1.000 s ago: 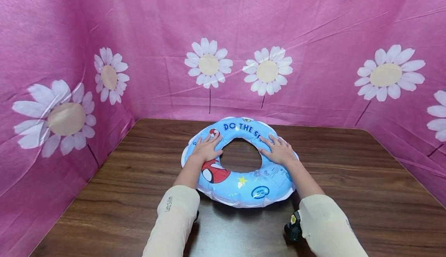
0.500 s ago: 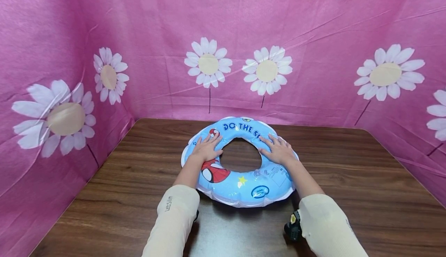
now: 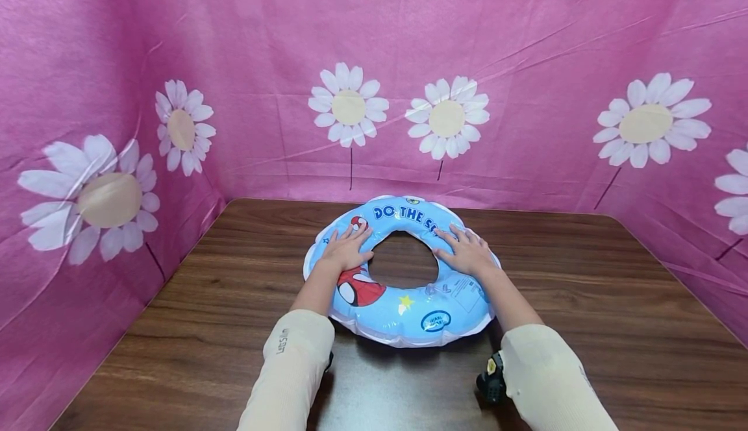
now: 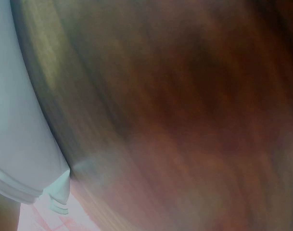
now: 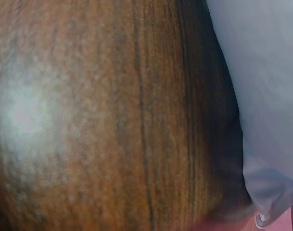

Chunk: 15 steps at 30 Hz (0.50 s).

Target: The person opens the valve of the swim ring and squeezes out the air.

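left hand [image 3: 347, 249] and right hand [image 3: 467, 251] rest spread on the inflatable ring [image 3: 380, 322], which uneven pressing could skid along the table [image 3: 613, 307].

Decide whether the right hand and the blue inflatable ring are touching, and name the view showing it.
Touching: the head view shows the right hand resting, spread out, on the blue inflatable ring, with no gap visible.

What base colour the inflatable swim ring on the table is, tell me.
Light blue; the inflatable swim ring shows best in the head view.
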Available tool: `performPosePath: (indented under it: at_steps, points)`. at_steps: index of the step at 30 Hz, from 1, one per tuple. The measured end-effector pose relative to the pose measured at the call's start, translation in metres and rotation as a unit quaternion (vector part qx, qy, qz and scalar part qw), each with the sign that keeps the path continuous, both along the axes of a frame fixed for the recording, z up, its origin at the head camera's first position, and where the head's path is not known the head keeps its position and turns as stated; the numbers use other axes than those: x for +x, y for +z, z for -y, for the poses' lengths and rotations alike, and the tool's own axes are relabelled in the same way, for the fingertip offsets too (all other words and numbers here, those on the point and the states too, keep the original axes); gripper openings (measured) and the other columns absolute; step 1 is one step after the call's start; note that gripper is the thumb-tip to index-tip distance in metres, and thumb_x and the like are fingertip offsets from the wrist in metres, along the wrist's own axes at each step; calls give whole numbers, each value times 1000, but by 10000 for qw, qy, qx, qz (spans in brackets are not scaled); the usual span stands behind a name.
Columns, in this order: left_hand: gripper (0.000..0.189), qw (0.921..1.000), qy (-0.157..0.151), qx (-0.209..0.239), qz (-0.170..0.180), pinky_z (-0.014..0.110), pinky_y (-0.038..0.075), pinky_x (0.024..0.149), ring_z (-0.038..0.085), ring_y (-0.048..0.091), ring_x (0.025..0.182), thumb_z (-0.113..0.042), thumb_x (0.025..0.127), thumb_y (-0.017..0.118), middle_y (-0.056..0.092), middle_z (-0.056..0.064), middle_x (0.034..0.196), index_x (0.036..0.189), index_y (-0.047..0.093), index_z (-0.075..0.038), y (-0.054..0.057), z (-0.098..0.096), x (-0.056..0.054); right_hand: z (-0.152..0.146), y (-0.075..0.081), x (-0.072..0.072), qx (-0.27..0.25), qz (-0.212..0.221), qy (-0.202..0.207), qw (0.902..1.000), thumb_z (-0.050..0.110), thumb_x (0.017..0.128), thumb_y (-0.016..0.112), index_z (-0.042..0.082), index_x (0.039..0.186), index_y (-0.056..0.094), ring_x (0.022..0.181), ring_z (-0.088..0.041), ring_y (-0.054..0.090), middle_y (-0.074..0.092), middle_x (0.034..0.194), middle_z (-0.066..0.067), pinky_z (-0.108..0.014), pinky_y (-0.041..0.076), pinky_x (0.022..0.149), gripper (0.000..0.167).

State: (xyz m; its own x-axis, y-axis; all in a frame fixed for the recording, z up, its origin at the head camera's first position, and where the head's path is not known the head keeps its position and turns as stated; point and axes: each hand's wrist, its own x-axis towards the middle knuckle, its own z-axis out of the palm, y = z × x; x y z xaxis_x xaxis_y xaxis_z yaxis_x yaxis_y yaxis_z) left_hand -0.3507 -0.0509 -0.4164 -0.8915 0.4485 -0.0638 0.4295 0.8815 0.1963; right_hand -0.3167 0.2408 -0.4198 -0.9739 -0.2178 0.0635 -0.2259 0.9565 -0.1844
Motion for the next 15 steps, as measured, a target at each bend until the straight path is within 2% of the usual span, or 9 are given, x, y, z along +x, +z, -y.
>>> performPosePath:
  at_steps: [6,15]
  points:
    - [62,10000,34,-26,-39,45,-1,108,22,4,138,-45,95,40,10,-5,152,148,17,-25,2,0,-1,1,1,0,-31,-53,6,10000,49,94,40,19,145,31,129,-50,15,21,147,-20,-67,15,96,60]
    - [62,9987,-278,389,-192,47,0,107,24,4,138,-43,95,42,11,-1,152,148,18,-21,0,8,4,-5,-3,3,-160,-283,154,9994,50,94,40,18,144,33,128,-49,20,25,146,-19,-67,18,95,60]
